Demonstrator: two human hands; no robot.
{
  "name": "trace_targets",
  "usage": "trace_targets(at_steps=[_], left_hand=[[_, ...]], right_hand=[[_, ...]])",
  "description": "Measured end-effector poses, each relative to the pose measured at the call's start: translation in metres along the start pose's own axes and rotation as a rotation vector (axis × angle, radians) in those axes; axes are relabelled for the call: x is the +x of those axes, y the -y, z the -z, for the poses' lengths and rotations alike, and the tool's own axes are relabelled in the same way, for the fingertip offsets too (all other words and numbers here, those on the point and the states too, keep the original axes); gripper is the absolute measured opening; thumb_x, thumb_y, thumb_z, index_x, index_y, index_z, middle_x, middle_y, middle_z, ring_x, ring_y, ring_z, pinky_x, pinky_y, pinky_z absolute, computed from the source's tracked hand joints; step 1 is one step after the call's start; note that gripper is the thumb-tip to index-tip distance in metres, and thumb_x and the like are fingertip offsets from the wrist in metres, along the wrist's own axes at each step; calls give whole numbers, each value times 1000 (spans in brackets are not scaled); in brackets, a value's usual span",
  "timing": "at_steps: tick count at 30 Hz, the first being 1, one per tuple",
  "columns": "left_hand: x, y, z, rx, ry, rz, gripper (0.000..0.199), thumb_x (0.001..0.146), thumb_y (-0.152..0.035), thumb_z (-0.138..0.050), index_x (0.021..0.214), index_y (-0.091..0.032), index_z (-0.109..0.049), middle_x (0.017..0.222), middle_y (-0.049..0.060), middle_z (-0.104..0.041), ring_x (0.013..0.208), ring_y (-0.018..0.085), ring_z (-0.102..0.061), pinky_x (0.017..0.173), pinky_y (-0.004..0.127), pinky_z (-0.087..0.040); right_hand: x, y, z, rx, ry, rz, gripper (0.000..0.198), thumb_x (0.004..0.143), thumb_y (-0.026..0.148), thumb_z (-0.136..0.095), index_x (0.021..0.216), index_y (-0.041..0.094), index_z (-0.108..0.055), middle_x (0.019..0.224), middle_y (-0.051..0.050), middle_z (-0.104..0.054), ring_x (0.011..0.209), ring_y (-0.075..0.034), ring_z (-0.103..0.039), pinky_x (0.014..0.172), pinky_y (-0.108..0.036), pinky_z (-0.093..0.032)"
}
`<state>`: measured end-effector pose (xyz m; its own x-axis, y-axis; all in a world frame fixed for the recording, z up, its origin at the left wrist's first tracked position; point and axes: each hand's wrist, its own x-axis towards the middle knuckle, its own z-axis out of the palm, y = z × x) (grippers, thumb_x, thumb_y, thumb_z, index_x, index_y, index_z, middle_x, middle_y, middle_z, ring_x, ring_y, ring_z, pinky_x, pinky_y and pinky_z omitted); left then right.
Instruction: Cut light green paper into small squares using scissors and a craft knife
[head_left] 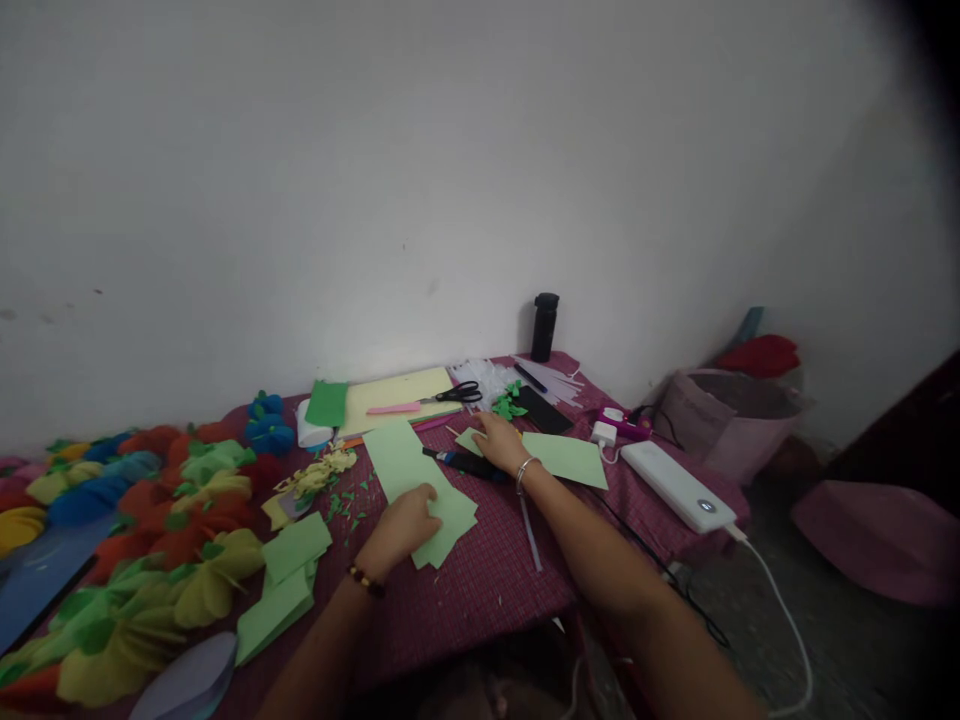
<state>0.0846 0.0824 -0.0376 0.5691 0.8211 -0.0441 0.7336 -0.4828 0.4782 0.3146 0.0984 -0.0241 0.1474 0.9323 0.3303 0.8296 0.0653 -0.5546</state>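
My left hand (405,524) lies on overlapping light green paper sheets (397,455), its thumb and fingers apart. Further right, my right hand (500,443) reaches across the table, fingertips spread above a small light green paper piece (469,440). A black and blue tool with a narrow tip (466,462) lies between the hands, partly hidden under the right one; its kind is unclear. Another light green sheet (566,458) lies right of my right wrist. Black-handled scissors (466,392) rest beyond the hands, by a pink strip (394,408).
Colourful paper flowers (187,500) crowd the left side, with folded green papers (289,570) and green scraps (346,505) nearer. At the back stands a black bottle (544,328). A white power bank (675,485) with a cable sits at the right edge, near a pink bin (724,425).
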Motion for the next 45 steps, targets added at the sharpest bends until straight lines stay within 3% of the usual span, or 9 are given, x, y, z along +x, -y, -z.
trace_targets(at_steps=[6,11,16,20,27,30,35,41,45], left_hand=[[3,-4,0,-14,-42,-127,18,62,-7,-52,74,-17,-60,83,5,-59,81,19,-53,71,28,-38],[3,-4,-2,-62,-86,-221,16,66,-5,-47,66,-17,-56,80,4,-56,81,17,-52,76,28,-40],[0,-1,6,-117,-131,-176,22,70,-12,-53,90,-17,-58,91,5,-57,85,18,-54,77,29,-43],[-5,-5,12,-59,-99,-100,64,59,-17,-69,120,-15,-50,109,11,-55,102,26,-52,88,35,-40],[-4,-9,-2,-263,-96,-34,62,61,-3,-55,122,-16,-51,89,5,-61,80,19,-58,71,28,-44],[-1,-8,3,-649,-113,-29,55,64,-9,-56,119,-16,-52,74,0,-61,65,15,-58,61,26,-44],[-5,-13,22,-1296,-284,-43,40,65,-30,-70,100,-16,-59,85,4,-68,65,15,-62,62,28,-48],[-13,-21,27,-1381,-317,-44,45,75,-38,-63,113,-17,-54,91,8,-68,67,17,-63,58,28,-49],[-24,-21,39,-1078,-420,-254,52,82,-28,-53,132,-25,-39,115,11,-59,90,20,-61,68,32,-52]], right_hand=[[-15,26,0,99,-25,229,27,81,16,-54,108,16,-58,101,-8,-63,96,-19,-56,88,-31,-38],[-27,42,1,242,54,259,25,82,15,-54,106,18,-59,95,-6,-64,87,-18,-57,81,-31,-41],[-31,49,3,306,70,263,22,84,19,-52,105,19,-59,92,-4,-65,82,-16,-57,74,-27,-41],[-32,49,2,244,122,275,19,83,19,-52,100,19,-61,88,-4,-65,77,-16,-57,70,-26,-40],[-31,47,-1,269,156,268,22,83,19,-53,103,19,-62,91,-5,-66,82,-17,-58,74,-27,-41],[-29,46,-1,412,112,210,27,86,27,-51,111,19,-57,88,-4,-64,80,-17,-57,74,-29,-41],[-31,50,-8,924,163,101,37,87,48,-47,111,20,-54,92,-5,-62,82,-16,-57,70,-28,-44],[-40,66,-20,1203,345,-76,41,67,47,-72,87,12,-64,71,-3,-64,60,-13,-55,60,-26,-44],[-41,70,-13,1446,422,-225,40,62,42,-76,87,13,-65,69,-3,-66,57,-13,-58,61,-27,-46]])
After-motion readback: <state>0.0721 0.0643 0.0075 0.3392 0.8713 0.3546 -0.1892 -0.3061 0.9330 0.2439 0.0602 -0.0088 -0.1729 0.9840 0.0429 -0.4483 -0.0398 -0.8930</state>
